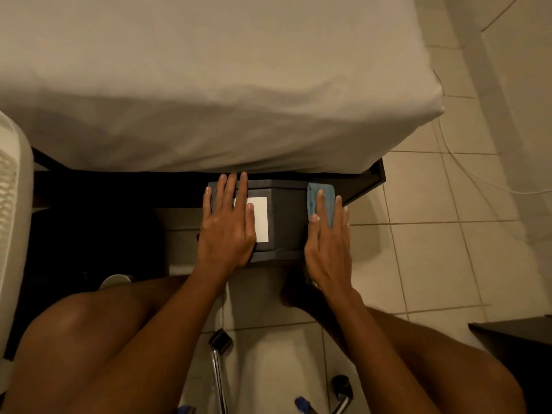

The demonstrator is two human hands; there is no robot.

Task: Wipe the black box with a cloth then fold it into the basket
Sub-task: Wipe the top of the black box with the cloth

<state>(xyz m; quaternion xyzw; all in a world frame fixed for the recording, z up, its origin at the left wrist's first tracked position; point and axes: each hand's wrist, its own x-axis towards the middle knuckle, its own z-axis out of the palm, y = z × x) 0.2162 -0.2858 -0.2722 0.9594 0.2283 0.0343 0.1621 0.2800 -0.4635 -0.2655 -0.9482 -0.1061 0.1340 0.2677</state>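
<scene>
The black box (286, 216) stands on the tiled floor in front of the bed, with a white label (260, 218) on its top. My left hand (228, 225) lies flat on the box's left part, fingers spread and partly over the label. My right hand (327, 243) presses a blue cloth (327, 194) flat against the box's right side; the cloth shows above and between my fingers. A white slatted basket (12, 204) is at the far left edge, only partly in view.
A bed with a white sheet (209, 85) fills the upper half, its dark frame (367, 183) right behind the box. My bare knees, chair legs and castors (220, 342) are below. A white cable (466, 171) runs over the floor tiles at right. A dark furniture corner (516, 339) is lower right.
</scene>
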